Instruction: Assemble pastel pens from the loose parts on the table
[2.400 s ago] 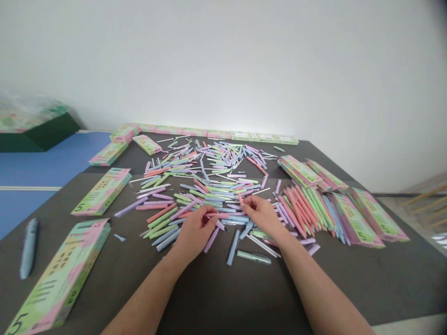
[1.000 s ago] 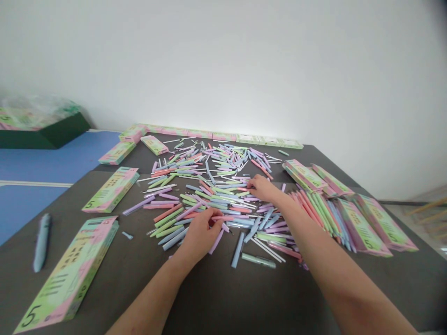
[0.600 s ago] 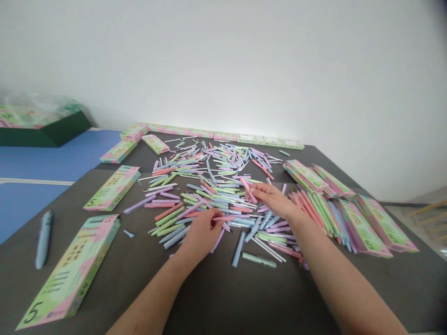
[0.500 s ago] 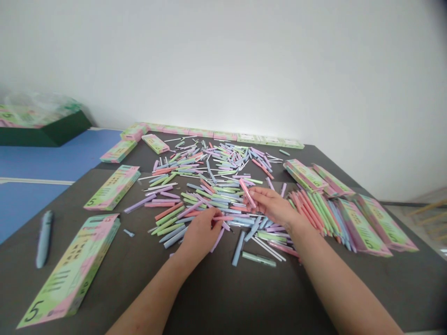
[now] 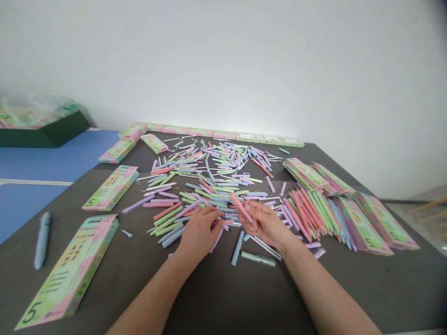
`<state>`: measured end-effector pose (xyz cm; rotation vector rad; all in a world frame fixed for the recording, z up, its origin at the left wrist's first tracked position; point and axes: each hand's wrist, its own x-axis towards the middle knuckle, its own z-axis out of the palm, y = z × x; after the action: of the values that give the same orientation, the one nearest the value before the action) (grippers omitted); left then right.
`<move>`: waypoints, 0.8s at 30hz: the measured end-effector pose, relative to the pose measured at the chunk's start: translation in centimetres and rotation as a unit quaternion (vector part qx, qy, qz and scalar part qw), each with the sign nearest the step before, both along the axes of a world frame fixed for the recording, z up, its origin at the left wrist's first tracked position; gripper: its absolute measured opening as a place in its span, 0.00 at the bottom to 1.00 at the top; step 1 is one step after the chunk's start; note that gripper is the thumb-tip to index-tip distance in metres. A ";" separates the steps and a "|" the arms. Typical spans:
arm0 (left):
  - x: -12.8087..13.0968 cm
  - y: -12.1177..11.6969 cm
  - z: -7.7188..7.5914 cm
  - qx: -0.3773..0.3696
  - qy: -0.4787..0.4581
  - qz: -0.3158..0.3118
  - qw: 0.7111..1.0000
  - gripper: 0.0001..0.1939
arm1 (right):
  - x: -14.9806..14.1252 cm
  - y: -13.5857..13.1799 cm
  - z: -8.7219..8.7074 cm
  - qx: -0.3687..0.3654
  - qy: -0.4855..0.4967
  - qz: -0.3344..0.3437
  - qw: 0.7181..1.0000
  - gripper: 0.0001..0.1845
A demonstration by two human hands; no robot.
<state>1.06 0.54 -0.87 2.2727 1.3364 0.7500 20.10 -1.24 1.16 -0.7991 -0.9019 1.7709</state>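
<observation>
Here the right hand (image 5: 263, 224) grips a pink pen (image 5: 241, 207), left hand (image 5: 199, 231) curled over loose pastel pens (image 5: 209, 186)

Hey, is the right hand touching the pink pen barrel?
Touching: the head view shows the pink pen barrel gripped between the fingers of the right hand, with no gap.

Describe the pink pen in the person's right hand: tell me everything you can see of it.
The pink pen is a slim, straight stick of pastel pink with a smooth, matte, plastic look. Only part of its length shows, so whether it is a whole pen or just a barrel cannot be told, and no clip or tip can be made out. It lies tilted across the fingers of the right hand, which grip its near end, while its far end points up and to the left, above the pile of pastel pens.
</observation>
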 end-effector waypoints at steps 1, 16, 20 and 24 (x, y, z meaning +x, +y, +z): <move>0.0 0.0 0.1 0.000 -0.016 0.008 1.000 0.10 | 0.0 0.0 -0.2 -0.005 -0.001 -0.004 1.000 0.10; 0.4 -0.3 2.0 -0.209 -0.396 0.041 0.893 0.09 | -0.2 -0.7 -1.1 0.168 -0.127 -0.072 0.975 0.16; 0.5 -0.2 2.0 -0.238 -0.422 0.025 0.875 0.08 | -0.1 -0.9 -1.3 0.211 -0.117 -0.091 0.966 0.14; 0.4 -0.2 1.8 -0.244 -0.411 0.018 0.878 0.08 | 0.0 -0.8 -1.6 0.206 -0.090 -0.075 0.971 0.14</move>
<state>1.48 0.31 0.94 1.2847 0.9825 1.0742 20.11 -2.04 -0.47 -0.7388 -1.2448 1.3307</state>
